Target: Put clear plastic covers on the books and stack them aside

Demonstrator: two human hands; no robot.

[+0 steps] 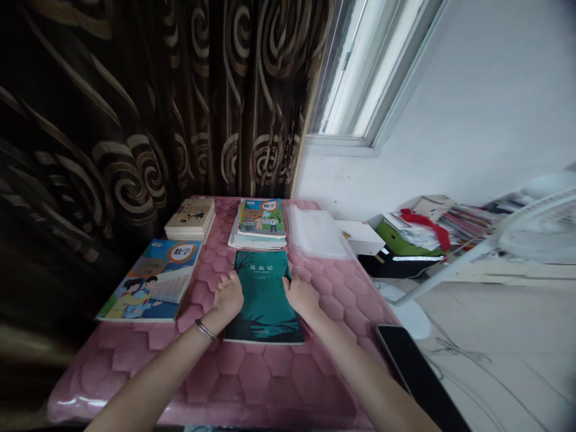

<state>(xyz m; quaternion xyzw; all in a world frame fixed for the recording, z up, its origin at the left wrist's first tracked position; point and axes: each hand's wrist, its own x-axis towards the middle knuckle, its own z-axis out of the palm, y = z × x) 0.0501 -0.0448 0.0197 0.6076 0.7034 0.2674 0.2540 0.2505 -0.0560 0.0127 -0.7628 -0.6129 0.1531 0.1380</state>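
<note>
A dark teal book (264, 294) lies flat in the middle of the pink quilted table cover (252, 372). My left hand (228, 296) rests at its left edge, fingers curled against the cover, a metal bangle on the wrist. At the book's right edge sits my right hand (300, 295), fingers closed on the edge. Both hands grip the book from either side.
A blue maths textbook (153, 279) lies at the left. Behind stand a tan book stack (191, 219), a second stack with a colourful cover (260, 223) and clear plastic sleeves (317, 233). A dark tablet (414, 372) sits at the right edge. Patterned curtain behind; white fan and clutter at right.
</note>
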